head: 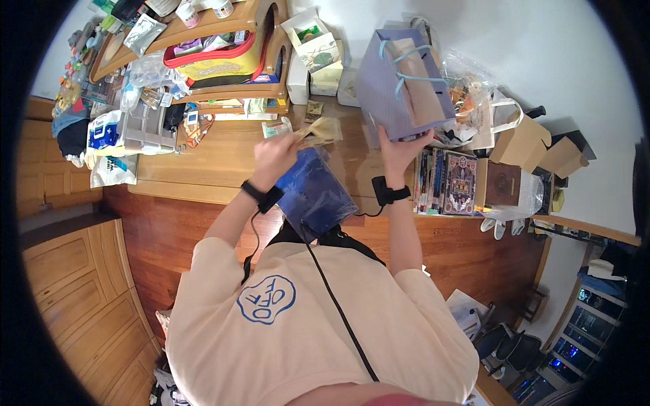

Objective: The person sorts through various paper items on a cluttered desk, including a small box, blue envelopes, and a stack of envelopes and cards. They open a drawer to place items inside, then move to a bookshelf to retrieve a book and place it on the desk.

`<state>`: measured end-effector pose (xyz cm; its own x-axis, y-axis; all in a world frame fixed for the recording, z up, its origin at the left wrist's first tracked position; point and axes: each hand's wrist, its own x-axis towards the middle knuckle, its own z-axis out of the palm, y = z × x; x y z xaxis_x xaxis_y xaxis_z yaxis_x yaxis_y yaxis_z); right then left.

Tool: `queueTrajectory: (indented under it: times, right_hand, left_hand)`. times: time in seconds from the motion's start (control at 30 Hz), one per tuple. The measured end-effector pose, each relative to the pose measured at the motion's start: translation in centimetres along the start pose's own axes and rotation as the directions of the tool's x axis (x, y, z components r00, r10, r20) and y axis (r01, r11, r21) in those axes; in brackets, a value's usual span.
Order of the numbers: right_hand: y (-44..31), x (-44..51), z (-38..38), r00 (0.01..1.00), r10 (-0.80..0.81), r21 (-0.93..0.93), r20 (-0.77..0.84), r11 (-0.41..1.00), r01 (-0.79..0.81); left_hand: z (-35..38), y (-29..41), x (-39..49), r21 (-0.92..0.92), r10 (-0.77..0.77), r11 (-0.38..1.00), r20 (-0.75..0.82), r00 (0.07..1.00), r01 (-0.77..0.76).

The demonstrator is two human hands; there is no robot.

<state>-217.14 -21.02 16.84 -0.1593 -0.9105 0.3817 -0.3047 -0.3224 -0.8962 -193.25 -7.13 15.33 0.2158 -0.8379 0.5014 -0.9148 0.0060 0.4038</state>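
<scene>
My left hand (274, 158) grips a small yellowish, see-through packet (325, 130) above the wooden desk. My right hand (403, 152) holds the near lower end of a lavender paper gift bag (376, 86) with light blue cord handles. Inside the bag's mouth shows a pale pink roll or wrapped thing (419, 96); what else it contains is hidden. Between my forearms a flat dark blue item in shiny plastic wrap (317, 195) overhangs the desk's front edge, near my lap. Beyond my left hand lies a small white and green packet (277, 128).
Left on the desk (213, 167) is a wooden shelf unit (238, 94) with a red-rimmed yellow basket (218, 63). Opened white boxes (317, 56) stand at the back. To the right are a row of books (431, 180), cardboard boxes (523, 142) and a clear plastic bag (467, 76).
</scene>
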Motion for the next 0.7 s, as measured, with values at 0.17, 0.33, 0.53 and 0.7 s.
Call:
queueTrajectory:
  times: [0.17,0.33,0.53,0.7]
  right_hand:
    - [-1.6,-1.4,2.9,0.999,0.013,-0.020,-0.040,1.000,-0.014]
    - [-1.2,-2.3,6.8,0.999,0.002,-0.096,-0.048,0.995,-0.007]
    - [0.5,-3.4,10.3,0.990,0.040,-0.160,-0.139,0.985,-0.063]
    - [1.6,-4.9,9.2,0.982,0.113,-0.193,-0.149,0.971,-0.141]
  left_hand:
    - [-8.4,-0.3,-4.1,0.040,-0.162,0.985,-0.074,0.984,0.165]
    - [-11.7,-2.4,-6.1,0.136,-0.274,0.947,-0.140,0.952,0.292]
    - [-12.6,-3.8,-8.0,0.170,-0.243,0.944,-0.220,0.945,0.283]
    - [-13.3,-4.1,-8.5,0.161,-0.335,0.915,-0.213,0.918,0.371]
